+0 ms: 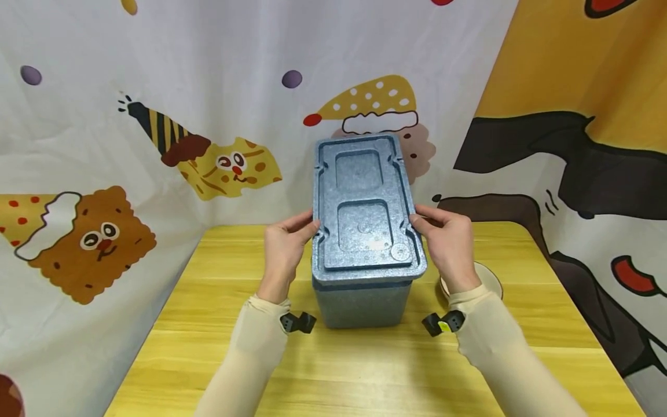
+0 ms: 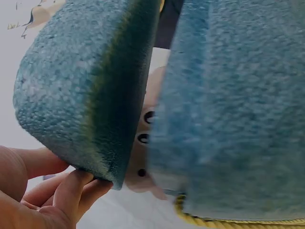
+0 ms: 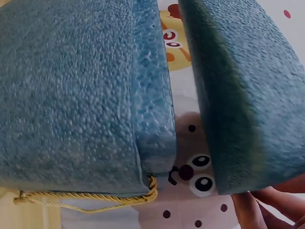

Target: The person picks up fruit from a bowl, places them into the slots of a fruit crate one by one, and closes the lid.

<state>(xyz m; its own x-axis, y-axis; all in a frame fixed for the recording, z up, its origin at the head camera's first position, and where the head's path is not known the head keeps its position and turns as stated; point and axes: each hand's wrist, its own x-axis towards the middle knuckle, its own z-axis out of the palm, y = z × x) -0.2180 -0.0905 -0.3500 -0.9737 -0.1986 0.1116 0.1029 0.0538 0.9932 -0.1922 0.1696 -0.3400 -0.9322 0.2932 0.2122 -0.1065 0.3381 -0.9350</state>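
A blue-grey foam box [image 1: 365, 307] stands on the wooden table, its lid [image 1: 362, 191] raised above it. Both wrist views show a gap between the lid [image 2: 62, 81] and the box [image 3: 71, 105]. My left hand [image 1: 285, 249] grips the lid's left edge, thumb on top and fingers beneath. At the opposite edge, my right hand [image 1: 450, 249] holds the lid in the same way. A twisted gold cord [image 3: 86, 202] runs along the box's side. The inside of the box is hidden by the lid.
A pale bowl [image 1: 490, 278] with a dark rim sits on the table [image 1: 208, 324], partly behind my right wrist. A cartoon-printed curtain [image 1: 234, 58] hangs close behind the table.
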